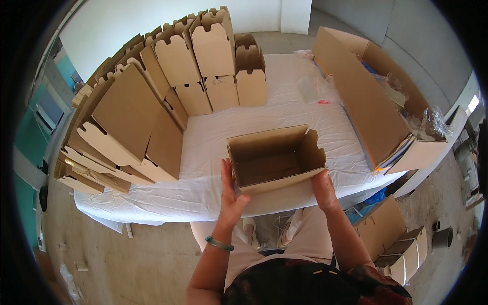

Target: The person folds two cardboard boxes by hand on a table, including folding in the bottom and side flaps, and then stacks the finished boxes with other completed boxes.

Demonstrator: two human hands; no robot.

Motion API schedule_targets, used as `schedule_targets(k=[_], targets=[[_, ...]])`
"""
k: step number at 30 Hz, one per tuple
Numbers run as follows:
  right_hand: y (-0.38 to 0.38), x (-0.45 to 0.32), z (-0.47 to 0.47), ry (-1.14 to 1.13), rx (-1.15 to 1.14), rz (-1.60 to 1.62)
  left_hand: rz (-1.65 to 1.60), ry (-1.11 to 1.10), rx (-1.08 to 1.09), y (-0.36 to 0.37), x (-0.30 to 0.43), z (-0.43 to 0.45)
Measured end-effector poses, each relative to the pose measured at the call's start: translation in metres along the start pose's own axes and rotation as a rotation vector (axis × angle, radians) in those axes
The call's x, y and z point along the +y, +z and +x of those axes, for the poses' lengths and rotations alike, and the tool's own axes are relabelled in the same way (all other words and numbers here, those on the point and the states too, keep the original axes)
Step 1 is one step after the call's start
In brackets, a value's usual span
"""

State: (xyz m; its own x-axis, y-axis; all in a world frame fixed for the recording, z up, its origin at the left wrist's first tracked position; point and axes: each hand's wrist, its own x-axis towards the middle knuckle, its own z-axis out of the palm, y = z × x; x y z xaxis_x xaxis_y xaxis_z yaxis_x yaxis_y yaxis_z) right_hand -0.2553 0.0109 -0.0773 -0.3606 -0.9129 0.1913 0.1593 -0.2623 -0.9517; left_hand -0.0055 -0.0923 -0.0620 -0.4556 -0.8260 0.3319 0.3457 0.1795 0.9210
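An open-topped cardboard box (pixel 278 181), its inside facing up and one end notched, is held between my two hands above the front part of a table covered with a white cloth (pixel 206 152). The palm and fingers of my left hand (pixel 230 194) press against its left end. At its right front corner, my right hand (pixel 325 190) grips the wall, its fingers partly hidden. A bangle circles my left wrist. Similar cardboard boxes (pixel 215 49) with notched ends stand in stacked rows along the table's back and left side.
A long cardboard carton (pixel 358 103) holding plastic bags and other items lies on the table's right side. Clear plastic bags (pixel 314 87) lie beside it. Below right, flattened or folded cardboard (pixel 381 225) and a grey bin (pixel 442 237) stand on the floor.
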Motion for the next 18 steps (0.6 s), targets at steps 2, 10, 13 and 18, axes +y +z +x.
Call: schedule_targets(k=[2, 10, 13, 18], targets=[[-0.007, -0.002, 0.006, -0.039, -0.066, 0.048, 0.038, 0.009, -0.030, -0.007, -0.006, 0.006], [-0.006, -0.003, 0.004, -0.025, -0.075, 0.109, 0.038, -0.249, -0.107, -0.015, -0.016, 0.019], [-0.004, -0.003, 0.003, -0.020, -0.080, 0.103, 0.054, -0.304, -0.123, -0.018, -0.017, 0.020], [-0.014, 0.012, 0.000, -0.093, -0.058, 0.208, 0.264, -0.129, -0.076, -0.003, -0.008, 0.012]])
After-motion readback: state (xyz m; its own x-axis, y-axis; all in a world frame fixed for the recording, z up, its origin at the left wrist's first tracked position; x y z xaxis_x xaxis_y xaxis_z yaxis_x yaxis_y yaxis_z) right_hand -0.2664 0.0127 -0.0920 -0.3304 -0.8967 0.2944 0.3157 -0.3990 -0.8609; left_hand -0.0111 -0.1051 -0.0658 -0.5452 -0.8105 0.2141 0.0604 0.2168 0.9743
